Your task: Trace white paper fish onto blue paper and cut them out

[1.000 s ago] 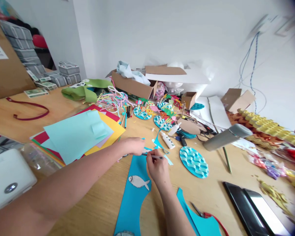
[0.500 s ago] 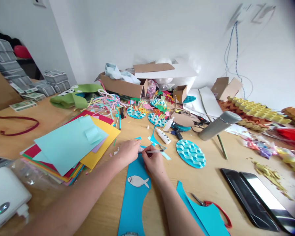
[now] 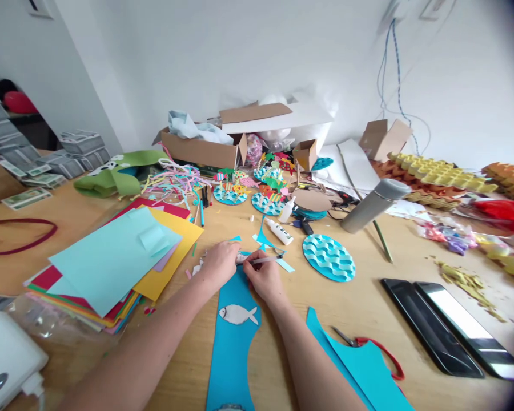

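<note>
A long blue paper strip (image 3: 233, 354) runs up the table in front of me. On it lies a white paper fish (image 3: 239, 314) with a dark outline. My right hand (image 3: 263, 275) is closed on a thin pen (image 3: 266, 259), over the far end of the strip. Beside it my left hand (image 3: 221, 261) presses down at the strip's far end, its fingers together near a small pale piece (image 3: 241, 258). The hands partly hide that piece, and what the left fingers grip cannot be made out.
Left are stacked colored papers (image 3: 111, 257) and a white device (image 3: 8, 359). Right are red-handled scissors (image 3: 381, 351), cut blue paper (image 3: 360, 371), a wavy blue disc (image 3: 329, 258), a glue bottle (image 3: 279, 232), a grey flask (image 3: 374, 205) and black trays (image 3: 428, 325).
The view has shifted slightly, so most things sit a little further left and higher. Both hands stay at the strip's far end, the pen still in my right hand.
</note>
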Demonstrator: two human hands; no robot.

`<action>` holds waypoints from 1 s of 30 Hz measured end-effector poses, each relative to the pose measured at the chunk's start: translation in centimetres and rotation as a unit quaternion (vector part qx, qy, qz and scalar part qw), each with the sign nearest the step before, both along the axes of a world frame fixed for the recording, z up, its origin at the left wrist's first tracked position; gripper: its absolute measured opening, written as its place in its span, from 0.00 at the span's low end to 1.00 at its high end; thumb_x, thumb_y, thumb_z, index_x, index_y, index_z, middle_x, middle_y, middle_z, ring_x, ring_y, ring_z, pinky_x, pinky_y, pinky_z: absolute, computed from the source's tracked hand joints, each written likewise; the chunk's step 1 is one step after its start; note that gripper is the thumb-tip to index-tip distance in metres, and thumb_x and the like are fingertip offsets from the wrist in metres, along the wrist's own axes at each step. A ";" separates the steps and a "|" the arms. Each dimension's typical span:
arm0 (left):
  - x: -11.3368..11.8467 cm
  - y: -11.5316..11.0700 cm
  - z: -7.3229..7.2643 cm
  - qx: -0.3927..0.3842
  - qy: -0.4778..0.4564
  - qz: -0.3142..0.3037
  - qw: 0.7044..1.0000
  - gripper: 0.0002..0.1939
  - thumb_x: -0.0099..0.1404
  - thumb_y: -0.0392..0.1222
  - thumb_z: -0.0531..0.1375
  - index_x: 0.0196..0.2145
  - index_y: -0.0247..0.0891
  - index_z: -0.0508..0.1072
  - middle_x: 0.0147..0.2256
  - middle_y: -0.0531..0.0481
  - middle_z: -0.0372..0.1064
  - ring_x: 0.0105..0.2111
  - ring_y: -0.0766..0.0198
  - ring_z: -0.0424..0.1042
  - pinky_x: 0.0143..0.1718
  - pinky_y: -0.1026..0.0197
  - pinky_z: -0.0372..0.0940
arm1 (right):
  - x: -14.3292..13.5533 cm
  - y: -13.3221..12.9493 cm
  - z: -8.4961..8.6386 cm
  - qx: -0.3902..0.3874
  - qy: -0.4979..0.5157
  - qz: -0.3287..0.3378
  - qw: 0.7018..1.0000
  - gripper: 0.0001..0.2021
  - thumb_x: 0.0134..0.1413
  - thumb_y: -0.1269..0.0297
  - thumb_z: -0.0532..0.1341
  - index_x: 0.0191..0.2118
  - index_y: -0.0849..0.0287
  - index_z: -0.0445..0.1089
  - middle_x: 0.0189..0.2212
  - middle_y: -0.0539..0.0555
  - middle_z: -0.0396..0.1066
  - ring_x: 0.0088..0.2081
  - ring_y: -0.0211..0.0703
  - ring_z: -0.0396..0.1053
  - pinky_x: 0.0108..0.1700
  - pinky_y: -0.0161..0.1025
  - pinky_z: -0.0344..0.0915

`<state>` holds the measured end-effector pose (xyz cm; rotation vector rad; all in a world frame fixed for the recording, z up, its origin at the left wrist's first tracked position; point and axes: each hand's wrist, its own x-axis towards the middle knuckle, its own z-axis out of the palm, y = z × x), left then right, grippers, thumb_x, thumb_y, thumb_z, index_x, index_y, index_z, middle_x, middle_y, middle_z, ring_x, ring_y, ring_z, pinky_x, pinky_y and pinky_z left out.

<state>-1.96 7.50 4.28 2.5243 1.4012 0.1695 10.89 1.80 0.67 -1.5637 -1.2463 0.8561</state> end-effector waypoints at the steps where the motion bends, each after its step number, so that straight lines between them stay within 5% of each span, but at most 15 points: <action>1: 0.0 0.1 -0.2 -0.005 -0.001 0.006 1.000 0.14 0.65 0.33 0.55 0.48 0.39 0.73 0.42 0.43 0.75 0.46 0.56 0.73 0.47 0.59 0.63 | 0.0 0.0 0.0 -0.002 0.001 0.000 1.000 0.03 0.48 0.65 0.59 0.29 0.56 0.63 0.13 0.43 0.61 0.13 0.36 0.60 0.16 0.31 0.52; 30: -0.4 -0.6 -0.3 -0.029 -0.033 0.053 0.998 0.17 0.65 0.35 0.58 0.51 0.40 0.72 0.43 0.45 0.77 0.45 0.58 0.74 0.45 0.62 0.64 | 0.0 -0.2 -0.3 0.032 -0.021 -0.023 0.999 0.04 0.50 0.64 0.57 0.28 0.56 0.61 0.14 0.44 0.62 0.15 0.37 0.60 0.18 0.32 0.53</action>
